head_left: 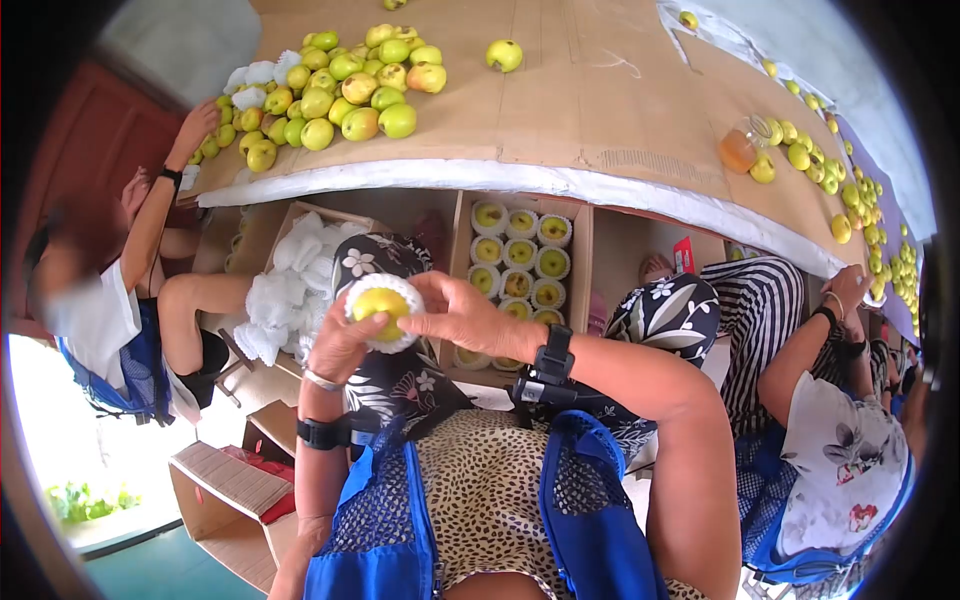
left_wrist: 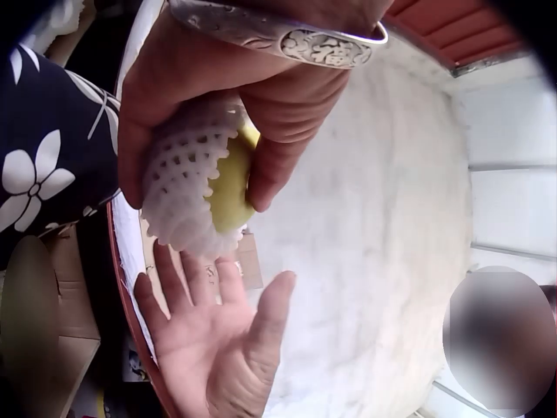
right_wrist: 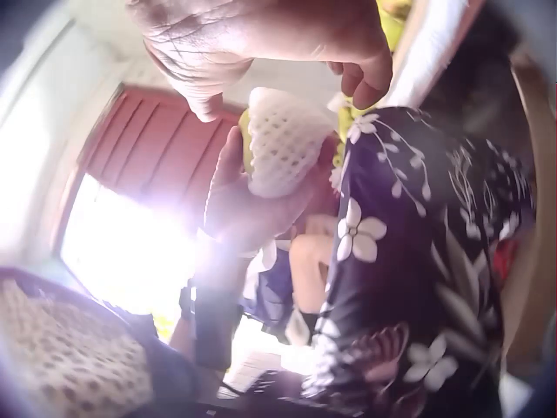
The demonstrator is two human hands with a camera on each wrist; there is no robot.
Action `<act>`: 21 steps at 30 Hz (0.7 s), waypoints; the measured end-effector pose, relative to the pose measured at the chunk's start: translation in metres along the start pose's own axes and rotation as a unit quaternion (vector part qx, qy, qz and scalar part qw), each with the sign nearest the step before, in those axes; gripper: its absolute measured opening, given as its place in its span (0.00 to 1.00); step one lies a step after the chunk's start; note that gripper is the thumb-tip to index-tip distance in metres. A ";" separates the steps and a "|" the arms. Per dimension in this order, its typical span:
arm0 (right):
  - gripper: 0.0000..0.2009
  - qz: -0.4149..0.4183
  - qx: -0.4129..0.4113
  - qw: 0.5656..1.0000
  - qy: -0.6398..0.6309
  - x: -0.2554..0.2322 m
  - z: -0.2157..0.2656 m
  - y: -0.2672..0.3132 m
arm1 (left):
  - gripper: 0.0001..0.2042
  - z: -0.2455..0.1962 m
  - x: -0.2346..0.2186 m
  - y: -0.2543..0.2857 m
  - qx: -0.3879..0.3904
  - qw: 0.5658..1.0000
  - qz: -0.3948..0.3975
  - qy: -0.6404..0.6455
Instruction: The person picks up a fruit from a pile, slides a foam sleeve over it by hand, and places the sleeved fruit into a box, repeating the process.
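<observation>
A yellow-green fruit (head_left: 381, 304) sits half inside a white foam net sleeve (head_left: 392, 336), held over my lap. My left hand (head_left: 345, 345) grips it from below, with fingers and thumb curled round the net (left_wrist: 183, 187). My right hand (head_left: 455, 312) is at the fruit's right side with its fingers loosely spread. In the left wrist view the right hand (left_wrist: 218, 340) shows an open palm a little apart from the fruit (left_wrist: 228, 196). The right wrist view has the right hand (right_wrist: 261, 43) hovering just above the netted fruit (right_wrist: 283, 139), which rests in the left hand (right_wrist: 239, 213).
A cardboard-covered table (head_left: 600, 110) carries a heap of green-yellow fruit (head_left: 340, 90), an orange jar (head_left: 740, 150) and more fruit (head_left: 830, 170) along its right side. Below it stand a box of netted fruit in rows (head_left: 515, 265) and a pile of foam nets (head_left: 285, 290). People sit at both sides.
</observation>
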State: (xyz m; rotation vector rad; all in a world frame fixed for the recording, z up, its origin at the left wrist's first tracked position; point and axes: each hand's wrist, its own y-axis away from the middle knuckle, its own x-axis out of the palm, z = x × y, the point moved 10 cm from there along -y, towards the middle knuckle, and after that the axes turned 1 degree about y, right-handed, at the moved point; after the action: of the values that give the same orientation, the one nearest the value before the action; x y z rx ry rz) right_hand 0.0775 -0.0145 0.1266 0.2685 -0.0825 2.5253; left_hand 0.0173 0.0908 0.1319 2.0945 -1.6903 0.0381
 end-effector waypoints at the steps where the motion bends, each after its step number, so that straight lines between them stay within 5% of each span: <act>1: 0.32 0.003 0.005 1.000 -0.022 0.002 -0.006 0.001 | 0.21 0.008 0.012 0.000 -0.026 0.998 0.037 0.044; 4: 0.26 -0.025 0.044 0.993 -0.108 -0.002 -0.021 0.002 | 0.20 0.026 0.020 -0.009 -0.047 0.994 0.043 0.090; 13: 0.21 -0.094 0.089 0.987 -0.100 -0.062 0.002 -0.010 | 0.20 0.002 0.076 -0.071 0.010 0.985 0.133 0.109; 16: 0.21 -0.089 0.128 0.971 -0.181 -0.068 -0.011 -0.011 | 0.26 0.002 0.078 -0.071 -0.050 0.985 0.155 0.065; 20: 0.17 -0.123 0.115 0.963 -0.209 -0.082 -0.004 -0.012 | 0.33 -0.012 0.022 -0.071 -0.011 0.999 0.043 0.022; 21: 0.16 -0.121 0.123 0.962 -0.212 -0.092 -0.009 -0.010 | 0.32 -0.035 0.002 -0.068 0.059 0.994 -0.013 -0.092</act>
State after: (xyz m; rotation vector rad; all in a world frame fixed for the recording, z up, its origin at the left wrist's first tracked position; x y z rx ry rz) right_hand 0.1561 -0.0562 0.0987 0.8643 0.0930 2.1946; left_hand 0.0900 0.1120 0.1425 2.2679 -1.8057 -0.0653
